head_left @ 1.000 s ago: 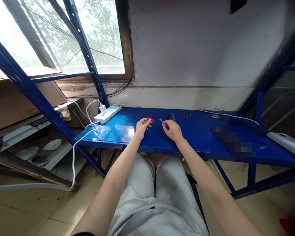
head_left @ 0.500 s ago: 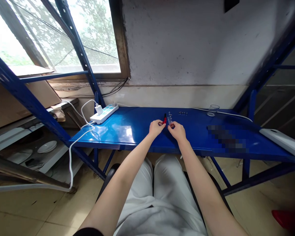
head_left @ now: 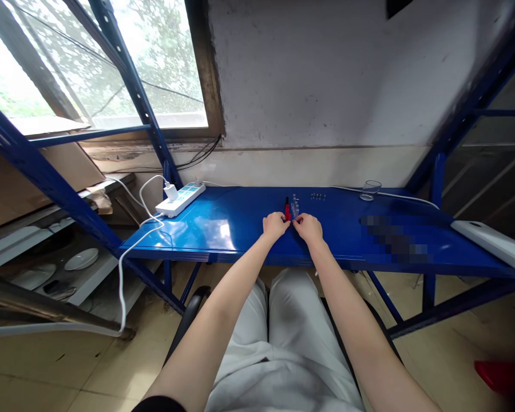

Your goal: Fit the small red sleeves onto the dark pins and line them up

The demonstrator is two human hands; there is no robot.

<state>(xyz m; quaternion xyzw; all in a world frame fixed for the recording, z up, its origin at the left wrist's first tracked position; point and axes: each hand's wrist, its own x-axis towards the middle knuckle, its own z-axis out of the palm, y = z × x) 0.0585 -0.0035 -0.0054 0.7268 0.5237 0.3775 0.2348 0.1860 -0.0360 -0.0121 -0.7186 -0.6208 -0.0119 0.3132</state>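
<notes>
Red pieces point(head_left: 287, 214) lie on the blue table point(head_left: 240, 214), between the person's two hands and slightly beyond them, with a black piece point(head_left: 287, 201) at the far end. Just to their right is a cluster of clear pieces point(head_left: 294, 205). Red and black together make a narrow strip whose long axis runs away from the person, the black end towards the wall point(head_left: 326, 86). The clear cluster stretches roughly the same way alongside it; which way each single piece points is too small to tell, and so is their number.

The left hand point(head_left: 276, 225) has its fingers bent in at the near end of the red pieces. The right hand point(head_left: 309, 228) curls likewise at the near end of the clear ones. Both show mainly their backs, and the fingertips are hard to make out, so I cannot tell how far either grip is open or whether it has hold of anything.

Farther back sits a short row of tiny pieces point(head_left: 318, 197), their shape unclear. A drinking glass point(head_left: 369, 190) stands near the back edge. A pixelated patch hides a dark object point(head_left: 395, 237), and at lower right a red object point(head_left: 504, 377) fades into shadow.
</notes>
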